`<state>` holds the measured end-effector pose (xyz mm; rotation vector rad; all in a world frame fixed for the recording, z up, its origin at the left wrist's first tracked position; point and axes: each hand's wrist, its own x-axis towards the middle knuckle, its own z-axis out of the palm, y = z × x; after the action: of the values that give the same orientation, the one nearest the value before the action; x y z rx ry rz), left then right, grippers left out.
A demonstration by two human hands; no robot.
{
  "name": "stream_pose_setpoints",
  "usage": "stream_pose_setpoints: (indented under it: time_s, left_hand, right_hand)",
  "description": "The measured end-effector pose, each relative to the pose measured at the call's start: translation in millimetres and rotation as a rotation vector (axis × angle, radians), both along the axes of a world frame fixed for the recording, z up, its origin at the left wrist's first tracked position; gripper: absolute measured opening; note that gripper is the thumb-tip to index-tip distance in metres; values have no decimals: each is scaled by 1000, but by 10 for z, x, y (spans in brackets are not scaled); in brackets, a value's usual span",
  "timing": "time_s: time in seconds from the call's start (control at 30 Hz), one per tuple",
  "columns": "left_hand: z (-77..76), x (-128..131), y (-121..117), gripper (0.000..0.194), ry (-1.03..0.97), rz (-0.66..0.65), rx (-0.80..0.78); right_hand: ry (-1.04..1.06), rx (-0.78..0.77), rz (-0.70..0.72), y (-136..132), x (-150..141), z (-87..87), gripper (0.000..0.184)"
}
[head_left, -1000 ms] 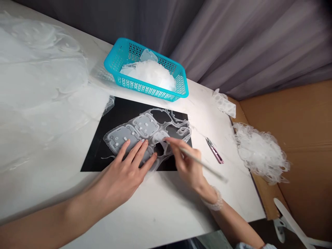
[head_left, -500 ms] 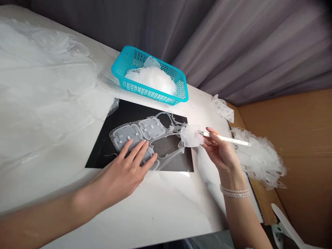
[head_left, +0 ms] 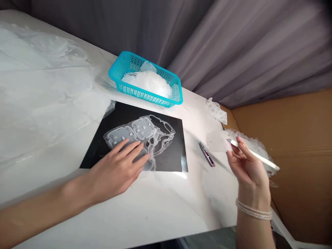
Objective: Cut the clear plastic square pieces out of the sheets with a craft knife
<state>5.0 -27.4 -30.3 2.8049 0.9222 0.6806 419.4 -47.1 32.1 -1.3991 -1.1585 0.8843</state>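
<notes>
My left hand (head_left: 124,164) lies with fingers stretched out on a translucent silicone-like sheet (head_left: 118,135), which has rounded panels and small white tabs. Beneath the sheet is a black mat (head_left: 172,152). Thin cut-out strips of the same sheet (head_left: 168,129) lie bunched up at its right side. Off to the right, my right hand (head_left: 246,162) is closed around a white pen-shaped craft knife (head_left: 259,158) with a metal tip. A translucent cut piece (head_left: 215,141), blurred by motion, is also pinched at those fingertips, above the table.
A blue basket (head_left: 147,95) with a pile of translucent pieces stands at the back. Snips (head_left: 206,154) lie right of the mat. A large heap of clear sheets (head_left: 46,83) covers the left side. Scraps (head_left: 217,111) and a cardboard box (head_left: 298,138) are at the right.
My right hand has moved right, carrying the knife and the piece off the mat. The sheet's loose strips have sprung back leftward, and the snips have come into view. My left hand stays on the sheet.
</notes>
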Motion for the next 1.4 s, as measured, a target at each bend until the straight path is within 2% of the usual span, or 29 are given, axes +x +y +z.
stream_pose_setpoints:
  time_s: [0.07,0.1,0.2,0.23,0.3,0.33,0.4,0.63,0.77,0.97,1.07,1.17,1.27,1.4]
  left_hand:
    - [105,-18,50,26,-204,-15,-96]
    - [172,-23,71,24,-303,-1,-196]
    - [389,-27,112,23,-528,120,-706]
    - [450,-27,121,25,-591,135,-904]
    - [536,-29,136,31,-715,71,-1246]
    - [558,-33,143,33,-774,11,-1361]
    - [569,-44,153,30,-871,-70,-1482]
    - [516,-74,154,17,-1023,-11,-1536]
    - [497,-87,144,16,-1044,43,-1565]
    - [465,-111,134,16,-1029,47,-1560]
    - [457,-125,137,17,-1002,75,-1520]
    - [450,-134,142,28,-960,105,-1444]
    - [439,-131,152,18,-1032,150,-1460]
    - [435,-136,184,21,-1230,94,-1514]
  right_hand:
    - [273,-45,-59,45,-469,94,14]
    - [364,-77,-37,83,-716,150,13]
    - [528,-172,162,195,-1346,328,9]
    - [551,-198,235,223,-1493,378,9]
    - [567,-237,336,268,-1688,446,9]
    - [565,-251,361,288,-1747,463,9]
    - [552,-274,380,325,-1819,471,10]
    - [572,-309,410,399,-1947,421,8]
    - [549,-351,400,403,-1969,409,7]
    - [523,-361,379,402,-1947,372,10]
    - [428,-314,397,406,-1928,320,12]
    - [255,-181,393,376,-1886,285,15]
    - [79,-59,482,300,-1813,317,20]
    - [-210,37,778,221,-1675,443,26]
